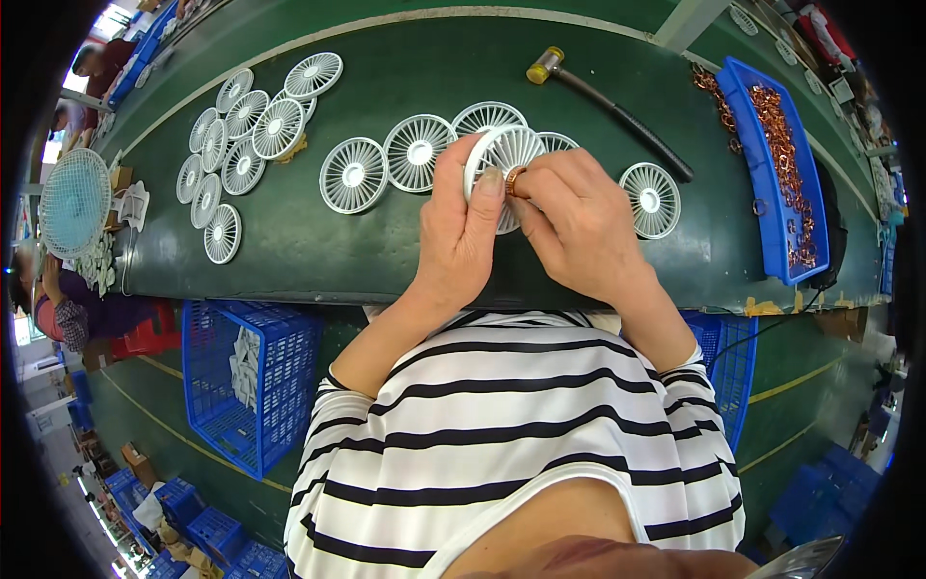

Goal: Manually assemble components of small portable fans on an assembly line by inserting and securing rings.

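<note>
My left hand (457,217) is closed round the rim of a white round fan grille (514,147), which it holds tilted above the green table. Between the fingertips of my right hand (585,220) is a copper-coloured ring (512,180), pressed against the middle of that grille. Part of the grille is hidden behind my fingers. Several more white grilles lie just beyond and beside my hands, among them one grille (354,175) to the left and a single grille (650,200) to the right.
A hammer (617,113) with a yellow head lies at the far right. Beyond it stands a blue tray (820,236) of copper rings (783,145). More white grilles (279,128) are heaped at the left. A blue crate (224,405) sits below the table edge; a person (82,307) is at far left.
</note>
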Motion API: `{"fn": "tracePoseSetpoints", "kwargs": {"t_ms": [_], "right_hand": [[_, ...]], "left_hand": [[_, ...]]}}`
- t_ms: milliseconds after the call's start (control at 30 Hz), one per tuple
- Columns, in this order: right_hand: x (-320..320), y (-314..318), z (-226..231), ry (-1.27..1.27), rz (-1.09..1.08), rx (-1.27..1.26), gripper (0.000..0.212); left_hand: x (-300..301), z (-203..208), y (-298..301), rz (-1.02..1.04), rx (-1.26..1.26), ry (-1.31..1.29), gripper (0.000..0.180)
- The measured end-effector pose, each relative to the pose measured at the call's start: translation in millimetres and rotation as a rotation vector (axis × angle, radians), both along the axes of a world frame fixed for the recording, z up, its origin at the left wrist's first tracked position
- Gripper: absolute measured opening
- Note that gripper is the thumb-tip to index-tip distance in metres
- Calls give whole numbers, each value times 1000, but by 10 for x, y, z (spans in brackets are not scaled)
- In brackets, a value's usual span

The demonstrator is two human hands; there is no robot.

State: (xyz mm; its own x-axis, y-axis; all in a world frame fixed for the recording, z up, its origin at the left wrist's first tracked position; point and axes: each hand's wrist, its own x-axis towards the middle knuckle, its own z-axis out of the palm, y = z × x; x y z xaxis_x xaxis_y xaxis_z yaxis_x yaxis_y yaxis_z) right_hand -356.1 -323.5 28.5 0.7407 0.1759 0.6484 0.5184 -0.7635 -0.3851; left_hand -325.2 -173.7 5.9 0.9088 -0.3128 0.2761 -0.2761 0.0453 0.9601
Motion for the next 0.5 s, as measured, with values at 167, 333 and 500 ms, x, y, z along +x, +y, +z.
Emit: {"fn": "tracePoseSetpoints", "kwargs": {"t_ms": [167, 333, 500], "right_hand": [[-31, 40, -108, 79, -48, 39, 19], [-88, 70, -117, -52, -161, -27, 27], [-190, -158, 17, -42, 68, -117, 18]], "left_hand": [[25, -45, 10, 28, 114, -65, 36], [32, 23, 40, -87, -138, 202, 40], [-63, 230, 204, -303, -118, 477, 49]]}}
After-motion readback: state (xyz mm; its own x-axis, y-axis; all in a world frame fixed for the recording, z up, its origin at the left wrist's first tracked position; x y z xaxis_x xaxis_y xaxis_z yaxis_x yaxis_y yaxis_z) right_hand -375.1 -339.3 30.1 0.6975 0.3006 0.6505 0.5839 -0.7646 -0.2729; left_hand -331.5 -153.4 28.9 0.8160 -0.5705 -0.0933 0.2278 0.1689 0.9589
